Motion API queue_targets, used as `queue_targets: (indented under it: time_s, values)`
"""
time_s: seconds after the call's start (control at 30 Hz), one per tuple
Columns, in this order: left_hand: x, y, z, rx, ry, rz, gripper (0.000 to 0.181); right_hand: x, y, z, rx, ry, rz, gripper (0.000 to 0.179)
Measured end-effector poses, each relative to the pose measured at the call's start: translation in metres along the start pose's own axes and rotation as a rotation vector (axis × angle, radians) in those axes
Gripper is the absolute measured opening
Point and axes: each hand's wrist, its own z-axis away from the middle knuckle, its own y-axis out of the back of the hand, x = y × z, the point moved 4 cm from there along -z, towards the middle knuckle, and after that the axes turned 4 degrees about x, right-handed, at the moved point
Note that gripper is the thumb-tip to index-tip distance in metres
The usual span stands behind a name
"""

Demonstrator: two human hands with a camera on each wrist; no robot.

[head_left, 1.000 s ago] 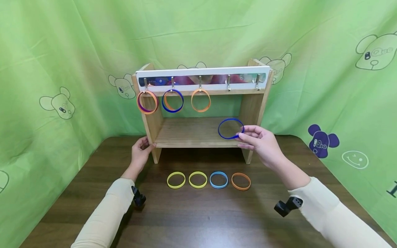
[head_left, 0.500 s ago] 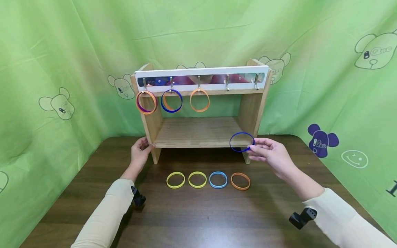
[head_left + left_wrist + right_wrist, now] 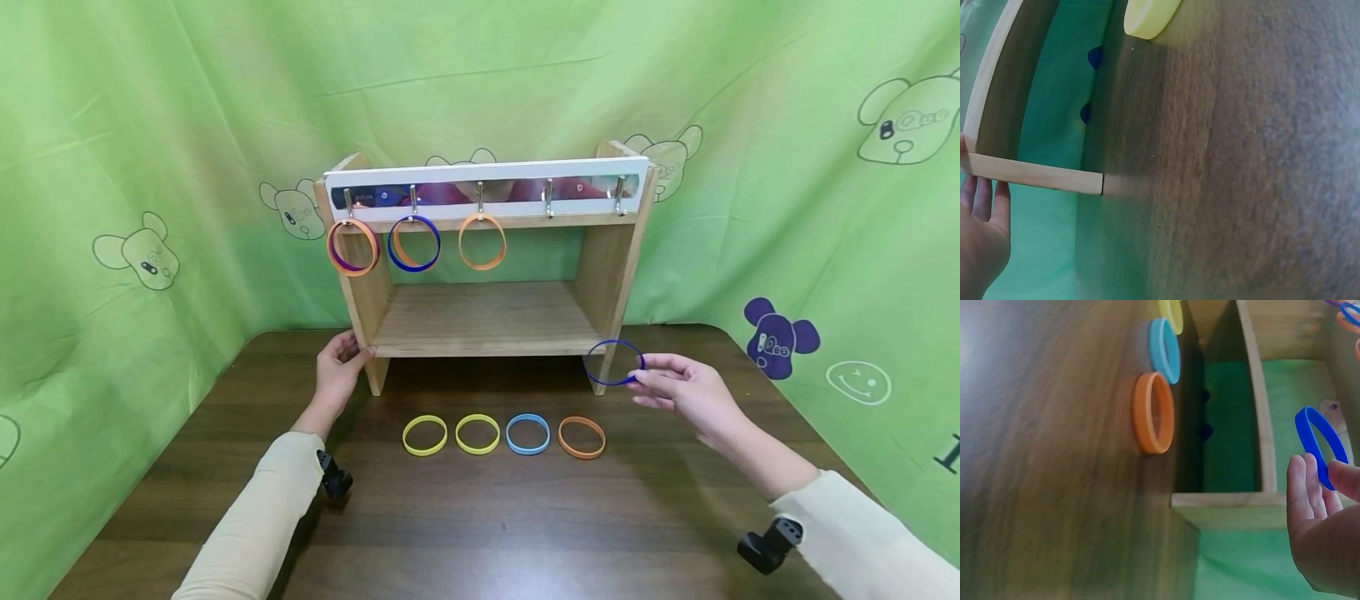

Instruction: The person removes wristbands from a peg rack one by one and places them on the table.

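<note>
Between thumb and fingers, my right hand (image 3: 686, 396) pinches a dark blue silicone wristband (image 3: 1321, 447) by its edge, in front of the right leg of a small wooden shelf (image 3: 487, 321). My left hand (image 3: 339, 369) grips the shelf's left side panel low down; in the left wrist view its fingers (image 3: 1001, 209) lie along the panel. Orange and purple wristbands (image 3: 354, 248) hang from the leftmost hook. A blue wristband (image 3: 415, 267) and an orange one share the second hook, and a single orange wristband (image 3: 482, 265) hangs on the third.
On the table (image 3: 480, 533) before the shelf lie two yellow wristbands (image 3: 425, 452), a light blue wristband (image 3: 528, 451) and an orange wristband (image 3: 582, 455) in a row. Two bare hooks (image 3: 550, 200) are at the right of the white rail. A green curtain (image 3: 480, 83) hangs behind.
My right hand has moved right and down with the blue wristband, from in front of the shelf board to beside the right leg. The left hand stays in place.
</note>
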Motion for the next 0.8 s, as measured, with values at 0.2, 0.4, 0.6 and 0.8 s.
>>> queue_targets:
  time_s: [0.2, 0.4, 0.6, 0.8]
  values:
    - [-0.001, 0.000, 0.000, -0.003, 0.005, -0.003, 0.038, 0.010, 0.015, 0.006, 0.011, -0.044, 0.013, 0.017]
    - [-0.003, 0.000, -0.002, -0.006, 0.004, -0.017, 0.039, 0.022, 0.027, 0.012, 0.019, -0.084, 0.033, 0.018]
    - [-0.020, 0.001, -0.012, -0.003, 0.009, -0.009, 0.041, 0.034, 0.034, 0.015, 0.011, -0.135, 0.025, 0.018]
    - [-0.033, 0.003, -0.018, 0.018, -0.009, -0.008, 0.039, 0.043, 0.039, 0.017, 0.002, -0.166, 0.063, 0.017]
